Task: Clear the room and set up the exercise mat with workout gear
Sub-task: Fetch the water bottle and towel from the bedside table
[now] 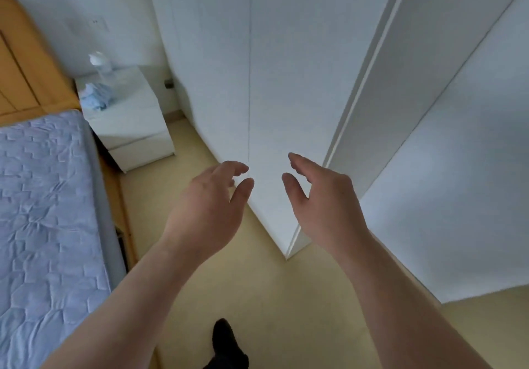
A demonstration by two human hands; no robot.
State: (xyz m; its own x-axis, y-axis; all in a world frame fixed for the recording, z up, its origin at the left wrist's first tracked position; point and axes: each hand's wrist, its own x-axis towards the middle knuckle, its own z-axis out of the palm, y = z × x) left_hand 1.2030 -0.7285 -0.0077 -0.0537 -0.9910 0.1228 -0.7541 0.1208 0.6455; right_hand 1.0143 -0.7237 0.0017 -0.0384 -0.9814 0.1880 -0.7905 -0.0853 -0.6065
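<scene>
My left hand (209, 205) and my right hand (323, 202) are both stretched out in front of me, side by side, fingers relaxed and slightly bent, holding nothing. They hover before the closed doors of a tall white wardrobe (257, 82), near the seam between two doors. Whether the fingertips touch the doors I cannot tell. A clear water bottle with a white cap (100, 65) stands on a white bedside table (134, 128) at the left, beside a crumpled light-blue cloth (96, 96). No exercise mat is in view.
A bed with a pale blue quilted mattress (43, 211) and wooden headboard (20, 62) fills the left. Beige floor (257, 297) runs between bed and wardrobe. A white wall (458, 197) stands at the right. My foot in a dark sock (226, 340) is below.
</scene>
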